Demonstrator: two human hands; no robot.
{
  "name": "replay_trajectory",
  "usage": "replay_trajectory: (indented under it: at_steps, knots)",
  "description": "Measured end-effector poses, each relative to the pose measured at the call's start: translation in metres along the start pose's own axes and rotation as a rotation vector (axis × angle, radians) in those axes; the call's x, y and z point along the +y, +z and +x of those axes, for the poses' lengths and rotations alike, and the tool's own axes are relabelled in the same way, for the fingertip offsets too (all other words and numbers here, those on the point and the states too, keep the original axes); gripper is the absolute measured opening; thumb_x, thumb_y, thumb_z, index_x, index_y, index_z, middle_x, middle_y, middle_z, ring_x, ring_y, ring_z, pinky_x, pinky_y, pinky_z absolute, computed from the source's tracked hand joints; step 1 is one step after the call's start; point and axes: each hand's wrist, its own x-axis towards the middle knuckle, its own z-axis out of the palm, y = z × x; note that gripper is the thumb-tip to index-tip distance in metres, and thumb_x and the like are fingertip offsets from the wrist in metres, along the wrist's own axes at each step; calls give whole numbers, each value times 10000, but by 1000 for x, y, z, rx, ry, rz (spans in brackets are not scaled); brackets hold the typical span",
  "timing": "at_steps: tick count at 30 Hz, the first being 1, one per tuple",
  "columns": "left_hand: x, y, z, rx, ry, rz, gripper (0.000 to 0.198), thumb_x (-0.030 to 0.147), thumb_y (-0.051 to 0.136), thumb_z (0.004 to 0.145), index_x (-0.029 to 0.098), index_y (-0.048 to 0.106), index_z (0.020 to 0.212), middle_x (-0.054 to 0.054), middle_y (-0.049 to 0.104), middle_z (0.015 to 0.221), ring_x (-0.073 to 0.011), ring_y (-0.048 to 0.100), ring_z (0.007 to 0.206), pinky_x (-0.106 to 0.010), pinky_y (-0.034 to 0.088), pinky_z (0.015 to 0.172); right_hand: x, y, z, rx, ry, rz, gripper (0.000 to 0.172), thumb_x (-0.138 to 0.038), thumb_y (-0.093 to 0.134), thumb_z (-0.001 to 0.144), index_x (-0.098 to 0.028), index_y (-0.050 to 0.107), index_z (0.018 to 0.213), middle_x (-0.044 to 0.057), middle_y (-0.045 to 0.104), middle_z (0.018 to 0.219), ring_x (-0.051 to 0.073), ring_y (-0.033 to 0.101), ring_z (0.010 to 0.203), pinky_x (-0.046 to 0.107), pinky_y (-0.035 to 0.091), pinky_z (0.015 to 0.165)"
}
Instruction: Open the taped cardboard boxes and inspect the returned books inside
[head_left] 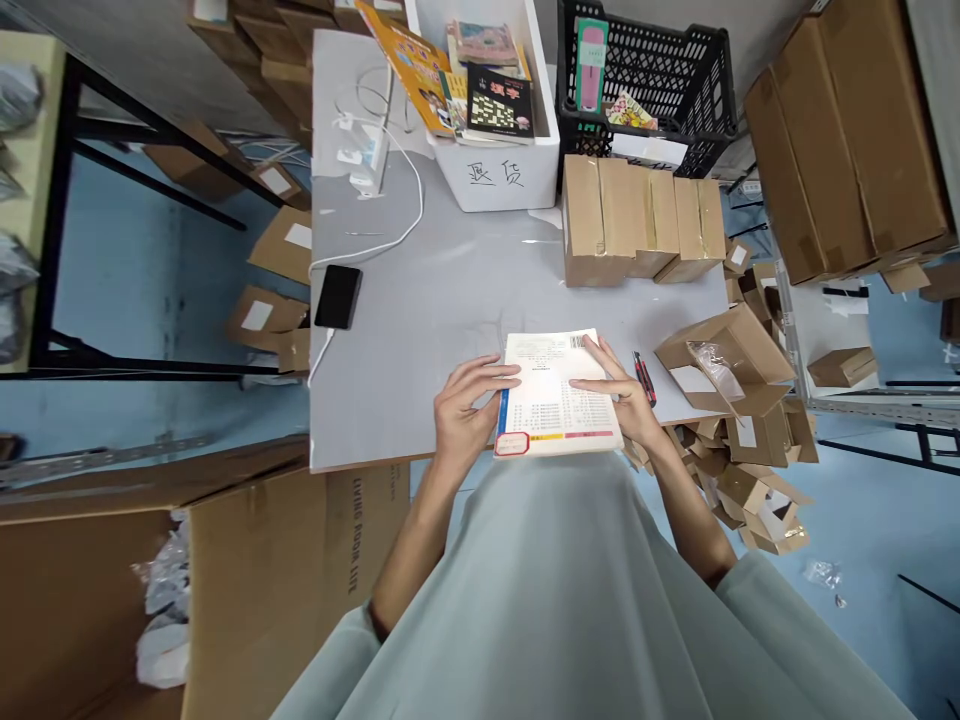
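A white-covered book [559, 385] lies between my two hands at the near edge of the table, with its printed back cover up, a barcode at the top right and coloured bands along the bottom. My left hand [471, 405] grips its left side, fingers on the cover's edge. On the opposite side, my right hand [621, 395] holds the book's edge, with fingertips on the cover near the barcode. A red and black utility knife [644, 379] rests on the table just right of my right hand.
On the grey table [450, 270] lie a phone [338, 297] and a power strip [373, 160] with white cables. At the back stand a white bin [495, 178] of books, a black crate [701, 90] and cardboard boxes [600, 220]. An opened box [724, 360] sits at the right edge.
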Motion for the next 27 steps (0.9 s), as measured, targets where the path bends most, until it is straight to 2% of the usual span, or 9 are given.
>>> replay_trajectory:
  at_steps: [2,5,9,11,14,17,19,22,27]
  knots:
    - [2,-2,1,-29,-15,-2,300,598,775,951,316,838,868,-68,867,1029,-329,752,1233,-590,538,1177,3,0,2,13,5,13,319,-644,921,866,-425,905,1098,22,728,1548,301,402,1687,638,232,1409]
    - [1,-3,2,-92,-68,-23,289,567,790,936,281,836,935,-76,842,1030,-300,766,1130,-497,580,1102,11,1,4,112,67,21,452,-623,977,784,-354,901,1138,62,859,1277,339,665,1461,632,323,1373]
    - [-6,1,0,-157,-175,-119,400,603,792,934,217,811,1039,-80,804,1030,-248,759,993,-399,609,988,19,7,6,226,230,117,492,-669,914,821,-227,864,1030,72,879,1029,303,816,1030,506,633,1040]
    - [-10,4,-2,-168,-221,-197,471,641,778,944,196,799,1096,-87,802,1047,-239,757,996,-380,615,973,18,10,8,201,260,195,516,-680,894,839,-210,831,1043,69,867,1007,281,807,950,434,654,905]
    - [-8,8,-6,-164,-239,-250,498,649,793,945,189,794,1135,-82,803,1044,-221,751,974,-361,624,951,19,17,11,189,256,246,512,-690,867,858,-222,784,1052,43,832,957,250,778,914,372,629,853]
    - [10,11,-10,-189,-137,-243,442,588,792,980,200,806,1190,-83,794,1080,-213,757,1008,-360,622,984,28,28,16,296,274,274,502,-722,816,872,-236,714,947,7,755,872,210,704,854,312,577,789]
    - [28,16,-12,-296,-39,-248,378,532,750,1031,211,820,1218,-98,799,1115,-218,768,1046,-367,621,1006,35,35,17,335,337,377,507,-738,782,880,-244,669,890,-23,662,781,178,617,762,289,533,722]
    - [46,24,-8,-479,32,-242,315,473,680,1089,231,839,1213,-108,830,1139,-230,783,1083,-392,615,1045,43,42,16,155,456,623,513,-768,669,934,-255,665,929,-23,576,745,174,511,673,312,489,657]
    - [37,30,3,-372,1,-98,293,454,715,1068,239,836,1227,-93,835,1216,-243,766,1161,-423,590,1100,41,48,16,-139,572,961,460,-725,560,1010,-280,602,902,-41,446,674,159,291,558,302,373,564]
